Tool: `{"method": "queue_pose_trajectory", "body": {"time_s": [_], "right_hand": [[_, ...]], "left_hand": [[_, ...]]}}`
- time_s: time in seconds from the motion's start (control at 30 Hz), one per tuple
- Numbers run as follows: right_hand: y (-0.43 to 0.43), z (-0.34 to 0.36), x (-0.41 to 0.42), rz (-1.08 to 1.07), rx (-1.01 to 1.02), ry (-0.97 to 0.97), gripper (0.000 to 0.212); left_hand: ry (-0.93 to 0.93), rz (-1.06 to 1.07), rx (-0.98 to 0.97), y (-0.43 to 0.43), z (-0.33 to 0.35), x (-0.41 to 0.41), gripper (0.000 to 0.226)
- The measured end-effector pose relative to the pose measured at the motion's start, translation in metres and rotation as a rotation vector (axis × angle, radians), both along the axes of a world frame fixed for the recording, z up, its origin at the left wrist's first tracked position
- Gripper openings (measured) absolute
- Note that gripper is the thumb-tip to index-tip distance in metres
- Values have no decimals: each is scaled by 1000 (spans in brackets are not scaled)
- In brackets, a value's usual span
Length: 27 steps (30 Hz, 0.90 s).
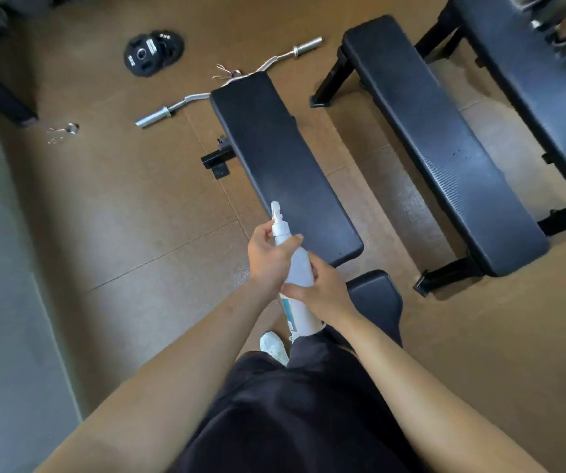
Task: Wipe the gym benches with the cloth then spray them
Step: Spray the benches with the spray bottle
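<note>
Our right hand (324, 290) is curled round the middle of the white spray bottle (297, 268). Our left hand (266, 257) pinches its narrow neck just under the nozzle (276, 210), thumb on one side and a fingertip on the other. Both grips are closed on the bottle, which tilts forward with the nozzle over the near end of the nearest bench (274, 148).

No cloth is in view, so we judge spraying to be the step in hand. To do it well we should steady the barrel with the right hand, aim the nozzle squarely at the pad, and work along its full length in even passes. After that come the second bench (438, 141) and the third bench (530, 63) to the right.

The bottle is smooth plastic with a blue label. The benches are long, round-cornered black pads with a matt, faintly grained surface, set on black metal legs. A chrome curl bar (179, 103) and black weight plates (152, 52) lie on the brown tiled floor (121, 216).
</note>
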State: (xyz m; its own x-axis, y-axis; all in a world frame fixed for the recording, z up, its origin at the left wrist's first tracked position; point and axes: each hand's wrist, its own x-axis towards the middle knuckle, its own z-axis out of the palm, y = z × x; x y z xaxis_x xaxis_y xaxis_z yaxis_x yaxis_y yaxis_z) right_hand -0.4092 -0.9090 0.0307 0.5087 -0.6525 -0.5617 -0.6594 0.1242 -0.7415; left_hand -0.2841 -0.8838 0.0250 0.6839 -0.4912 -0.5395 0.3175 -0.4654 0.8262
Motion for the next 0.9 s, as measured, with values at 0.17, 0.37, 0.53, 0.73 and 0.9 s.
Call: {"method": "queue_pose_trajectory", "body": {"time_s": [0.17,0.37,0.53,0.73,0.9], "right_hand": [[-37,-7,25,-11,8,-33,49],[-72,-12,75,-18,35,3,68],[-96,-23,142,-111,78,43,66],[-129,-28,244,-184,100,95,66],[-167,-33,325,-155,71,144,56]], "left_hand": [[-56,-65,-26,-37,-1,26,45],[37,-28,-38,-69,-20,81,52],[137,51,37,-103,-45,147,46],[203,-49,82,-148,-60,250,48],[280,-120,35,-185,-67,333,52]]}}
